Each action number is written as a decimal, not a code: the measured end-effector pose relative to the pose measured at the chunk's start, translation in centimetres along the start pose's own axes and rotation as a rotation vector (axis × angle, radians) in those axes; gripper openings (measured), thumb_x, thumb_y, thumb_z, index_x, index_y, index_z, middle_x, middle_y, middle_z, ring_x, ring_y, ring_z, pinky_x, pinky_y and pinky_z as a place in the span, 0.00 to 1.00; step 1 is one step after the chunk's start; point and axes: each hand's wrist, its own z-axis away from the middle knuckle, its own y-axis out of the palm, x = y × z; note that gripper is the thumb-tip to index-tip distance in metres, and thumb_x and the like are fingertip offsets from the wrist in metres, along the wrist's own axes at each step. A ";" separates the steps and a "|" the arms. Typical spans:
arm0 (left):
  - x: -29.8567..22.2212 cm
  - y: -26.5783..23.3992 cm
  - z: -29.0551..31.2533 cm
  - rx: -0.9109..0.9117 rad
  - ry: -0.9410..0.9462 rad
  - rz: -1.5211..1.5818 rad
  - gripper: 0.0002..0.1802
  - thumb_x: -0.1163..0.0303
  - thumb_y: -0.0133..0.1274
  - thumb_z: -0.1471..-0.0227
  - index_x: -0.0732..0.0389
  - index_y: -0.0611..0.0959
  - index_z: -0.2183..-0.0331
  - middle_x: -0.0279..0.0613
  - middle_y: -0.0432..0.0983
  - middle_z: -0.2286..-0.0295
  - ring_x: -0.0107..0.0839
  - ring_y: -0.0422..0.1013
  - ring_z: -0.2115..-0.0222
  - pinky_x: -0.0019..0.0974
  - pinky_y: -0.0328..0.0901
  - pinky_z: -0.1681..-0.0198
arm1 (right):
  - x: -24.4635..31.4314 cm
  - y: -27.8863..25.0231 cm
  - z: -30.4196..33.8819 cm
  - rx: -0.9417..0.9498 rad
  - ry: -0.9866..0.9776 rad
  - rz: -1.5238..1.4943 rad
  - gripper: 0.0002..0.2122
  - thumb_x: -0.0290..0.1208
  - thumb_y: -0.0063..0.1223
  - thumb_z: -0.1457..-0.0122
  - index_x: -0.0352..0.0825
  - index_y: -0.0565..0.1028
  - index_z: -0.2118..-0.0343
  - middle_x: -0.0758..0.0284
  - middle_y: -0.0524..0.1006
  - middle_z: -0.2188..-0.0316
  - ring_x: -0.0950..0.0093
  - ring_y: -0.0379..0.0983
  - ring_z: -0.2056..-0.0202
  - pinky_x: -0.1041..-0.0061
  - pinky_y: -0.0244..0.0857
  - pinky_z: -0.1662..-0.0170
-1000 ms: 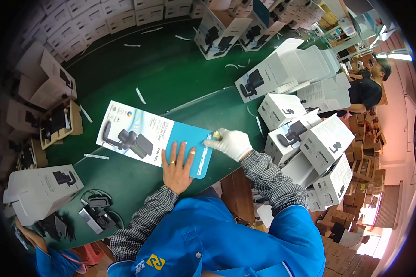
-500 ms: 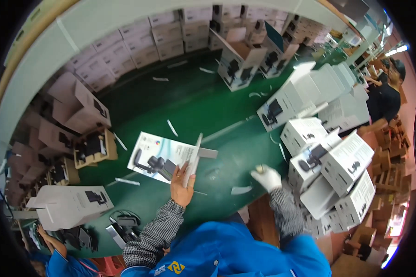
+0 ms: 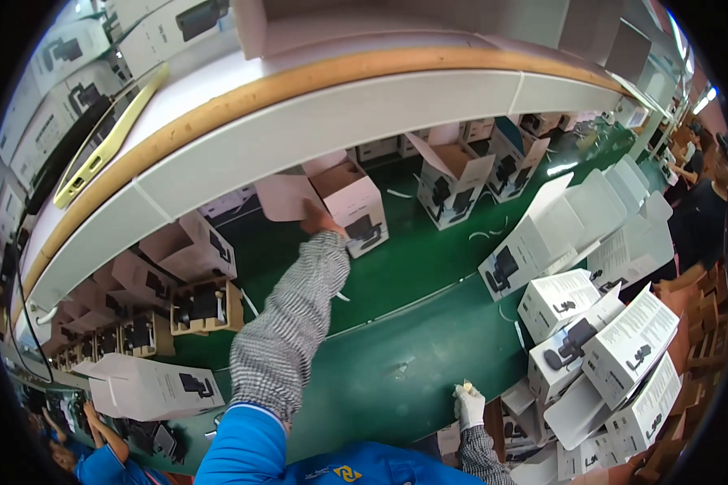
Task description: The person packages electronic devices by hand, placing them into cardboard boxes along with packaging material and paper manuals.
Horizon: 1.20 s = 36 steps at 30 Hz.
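Note:
My left arm reaches across to the far side of the table. There my left hand [image 3: 323, 221] grips the left side of an open white printed box [image 3: 361, 212], its fingers partly hidden against the wall and flap. The box stands upright with its top flaps spread, and a black device is pictured on its front. Near the table's front edge is my right hand [image 3: 469, 406], in a white glove. Its fingers are drawn together around a small yellowish bit I cannot make out.
A pile of white boxes [image 3: 623, 347] stands at the right. More open boxes [image 3: 453, 182] line the far side. At the left are brown trays [image 3: 206, 307] holding black parts and a lying box [image 3: 158, 386]. A shelf edge [image 3: 340, 69] overhangs the far side. Co-workers are at both sides.
My left hand has carried the box from the middle of the table to the far side, where it now stands upright and open. My view has shifted forward; my right hand stays near the front edge.

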 end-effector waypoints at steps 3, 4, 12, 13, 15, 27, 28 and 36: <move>0.9 -0.6 0.1 0.001 0.049 0.024 0.27 0.55 0.48 0.52 0.70 0.72 0.59 0.53 0.73 0.66 0.41 0.72 0.71 0.38 0.69 0.70 | -0.7 -0.3 0.4 0.059 0.007 0.037 0.06 0.31 0.50 0.49 0.36 0.69 0.79 0.74 0.63 0.91 0.83 0.50 0.95 0.84 0.44 0.92; 1.3 -1.0 0.5 0.084 0.106 -0.025 0.25 0.57 0.49 0.53 0.69 0.73 0.59 0.51 0.74 0.67 0.40 0.72 0.71 0.37 0.68 0.71 | -1.1 -0.8 0.5 0.037 -0.026 0.054 0.06 0.31 0.50 0.49 0.36 0.68 0.79 0.74 0.62 0.92 0.83 0.50 0.95 0.84 0.44 0.92; -0.5 -12.4 2.6 0.595 0.063 -0.312 0.27 0.76 0.57 0.61 0.65 0.71 0.54 0.45 0.74 0.67 0.29 0.71 0.67 0.26 0.65 0.62 | -3.5 -0.4 1.0 0.124 -0.025 0.056 0.06 0.29 0.49 0.49 0.34 0.68 0.76 0.73 0.62 0.91 0.83 0.51 0.94 0.84 0.47 0.93; -2.1 -16.2 2.1 0.561 -0.010 -0.317 0.25 0.77 0.56 0.61 0.67 0.72 0.56 0.46 0.75 0.68 0.29 0.71 0.68 0.26 0.65 0.63 | -3.2 0.3 1.5 0.153 -0.029 0.057 0.06 0.29 0.49 0.49 0.33 0.68 0.75 0.73 0.62 0.91 0.83 0.51 0.94 0.84 0.47 0.93; -4.4 -24.8 0.7 0.287 0.011 -0.157 0.11 0.77 0.52 0.58 0.62 0.75 0.67 0.42 0.73 0.76 0.28 0.71 0.77 0.25 0.67 0.73 | -3.0 1.4 2.0 0.219 -0.028 0.061 0.06 0.29 0.49 0.49 0.33 0.68 0.74 0.72 0.63 0.90 0.83 0.52 0.94 0.84 0.47 0.93; -10.6 -37.8 -15.8 -0.321 -0.321 -0.500 0.11 0.67 0.53 0.59 0.66 0.74 0.79 0.42 0.66 0.87 0.31 0.65 0.88 0.33 0.67 0.84 | -1.8 6.8 6.7 0.353 -0.029 0.161 0.04 0.26 0.49 0.47 0.32 0.68 0.72 0.72 0.64 0.90 0.83 0.54 0.93 0.84 0.48 0.92; -10.4 -38.3 -16.4 -0.303 -0.334 -0.511 0.11 0.67 0.53 0.59 0.66 0.74 0.79 0.42 0.66 0.87 0.31 0.65 0.88 0.33 0.67 0.84 | -1.7 6.8 6.6 0.350 -0.039 0.156 0.04 0.26 0.49 0.47 0.32 0.68 0.72 0.71 0.64 0.90 0.83 0.54 0.93 0.84 0.48 0.91; -9.3 -36.1 -3.2 0.191 -0.282 -0.427 0.10 0.79 0.44 0.63 0.68 0.73 0.72 0.45 0.66 0.85 0.34 0.66 0.86 0.38 0.70 0.79 | -0.6 5.6 5.8 0.355 -0.094 0.080 0.05 0.28 0.48 0.46 0.32 0.69 0.72 0.70 0.66 0.88 0.82 0.58 0.90 0.86 0.51 0.88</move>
